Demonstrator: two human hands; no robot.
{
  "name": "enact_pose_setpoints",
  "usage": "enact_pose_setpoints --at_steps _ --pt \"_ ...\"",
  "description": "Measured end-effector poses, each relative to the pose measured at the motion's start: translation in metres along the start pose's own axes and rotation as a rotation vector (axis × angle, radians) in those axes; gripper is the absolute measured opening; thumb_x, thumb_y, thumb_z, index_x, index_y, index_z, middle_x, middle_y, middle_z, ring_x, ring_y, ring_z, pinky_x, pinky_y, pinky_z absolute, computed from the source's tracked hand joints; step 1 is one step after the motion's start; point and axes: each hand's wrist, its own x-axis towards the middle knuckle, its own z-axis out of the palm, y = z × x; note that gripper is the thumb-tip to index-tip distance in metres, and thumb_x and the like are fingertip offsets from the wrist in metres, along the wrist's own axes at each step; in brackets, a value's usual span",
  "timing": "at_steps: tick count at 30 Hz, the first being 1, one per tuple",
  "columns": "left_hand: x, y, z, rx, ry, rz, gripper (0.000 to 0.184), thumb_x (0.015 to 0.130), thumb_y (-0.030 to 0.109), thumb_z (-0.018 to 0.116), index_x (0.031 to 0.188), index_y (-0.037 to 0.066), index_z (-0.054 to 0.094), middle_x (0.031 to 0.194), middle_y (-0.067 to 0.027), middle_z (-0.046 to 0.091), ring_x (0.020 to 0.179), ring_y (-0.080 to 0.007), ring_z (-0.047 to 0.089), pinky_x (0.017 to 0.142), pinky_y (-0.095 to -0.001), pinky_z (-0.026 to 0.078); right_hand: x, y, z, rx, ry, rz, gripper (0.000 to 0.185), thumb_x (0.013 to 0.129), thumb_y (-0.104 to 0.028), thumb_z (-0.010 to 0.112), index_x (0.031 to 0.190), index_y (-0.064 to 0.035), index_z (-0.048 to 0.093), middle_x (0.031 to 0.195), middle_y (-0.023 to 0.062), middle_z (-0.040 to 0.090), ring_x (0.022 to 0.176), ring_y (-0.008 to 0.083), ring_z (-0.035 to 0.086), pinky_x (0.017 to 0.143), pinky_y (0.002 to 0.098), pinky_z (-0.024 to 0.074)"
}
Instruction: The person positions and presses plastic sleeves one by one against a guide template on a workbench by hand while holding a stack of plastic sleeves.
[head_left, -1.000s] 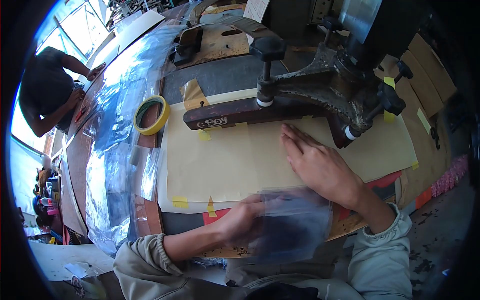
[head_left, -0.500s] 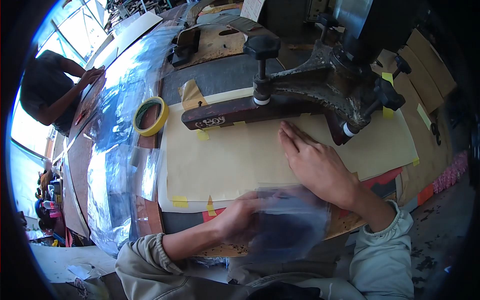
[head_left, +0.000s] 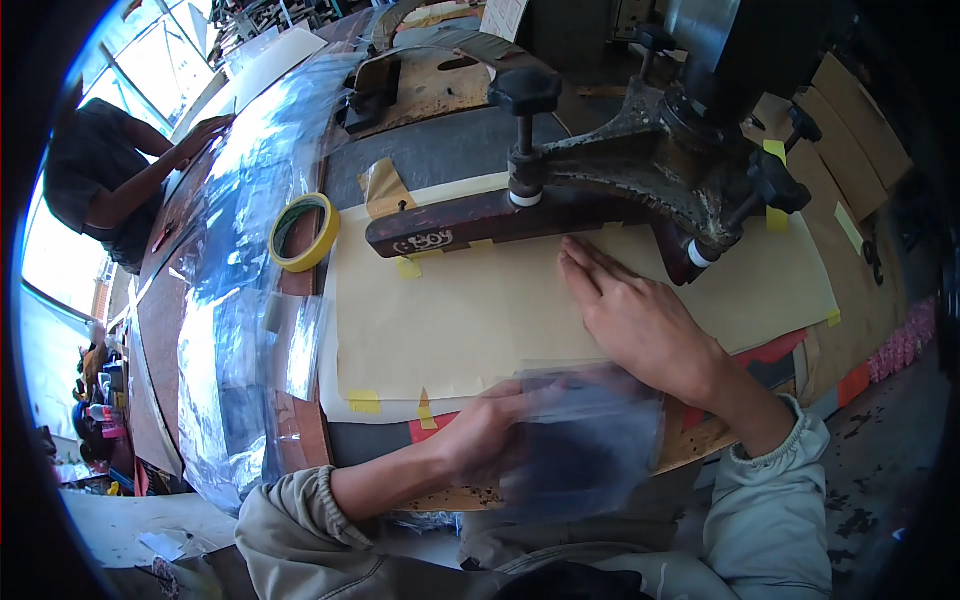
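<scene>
My left hand (head_left: 487,432) is closed on the left edge of a stack of clear plastic sheets (head_left: 585,450) at the board's front edge. The stack is blurred, and whether these are bags or loose sheets I cannot tell. Flat on the tan paper (head_left: 440,330), fingers stretched out, lies my right hand (head_left: 640,325). Its fingertips come close to the dark bar (head_left: 500,228) of the press, which lies across the paper. Part of the stack's top edge passes by my right wrist. Yellow tape pieces (head_left: 365,401) stick along the paper's edges.
A yellow tape roll (head_left: 328,240) rests left of the paper. Beyond it spreads a long pile of clear plastic (head_left: 225,300). The press head with black knobs (head_left: 525,92) stands over the back right. Another person (head_left: 110,180) works at the far left.
The plastic stack in my left hand has shifted slightly upward, while my right hand stays on the paper. The other person's hands have moved up and to the right.
</scene>
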Motion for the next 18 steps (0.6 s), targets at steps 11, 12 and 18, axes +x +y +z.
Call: enact_pose_setpoints --at_steps 11,12,18 --pt "0.002 -0.003 -0.002 0.089 -0.073 -0.013 0.015 0.091 0.013 0.048 0.106 0.009 0.047 0.071 0.0010 0.048 0.050 -0.0070 0.048 0.038 -0.0217 0.039 -0.002 0.004 -0.002 0.031 0.081 -0.066 0.040 0.080 -0.001 0.046 0.117 0.0147 0.044 0.124 0.0278 0.048 0.116 0.0320 0.050 0.095 0.0330 0.0455" --pt "0.001 -0.002 0.005 0.052 -0.007 -0.016 0.015 0.091 0.014 0.048 0.106 0.009 0.047 0.070 0.0012 0.048 0.050 -0.0070 0.047 0.038 -0.0217 0.039 -0.003 0.004 -0.001 0.030 0.079 -0.063 0.041 0.079 -0.001 0.046 0.117 0.0147 0.044 0.124 0.0278 0.048 0.116 0.0319 0.050 0.095 0.0330 0.0455" --pt "0.005 -0.005 -0.011 0.045 -0.166 0.007 0.034 0.094 0.026 0.048 0.118 0.003 0.048 0.088 -0.0055 0.059 0.062 -0.0088 0.058 0.047 -0.0213 0.046 -0.001 0.003 0.001 -0.002 0.062 -0.049 0.041 0.080 -0.002 0.046 0.118 0.0142 0.043 0.126 0.0272 0.046 0.117 0.0315 0.049 0.096 0.0330 0.0441"
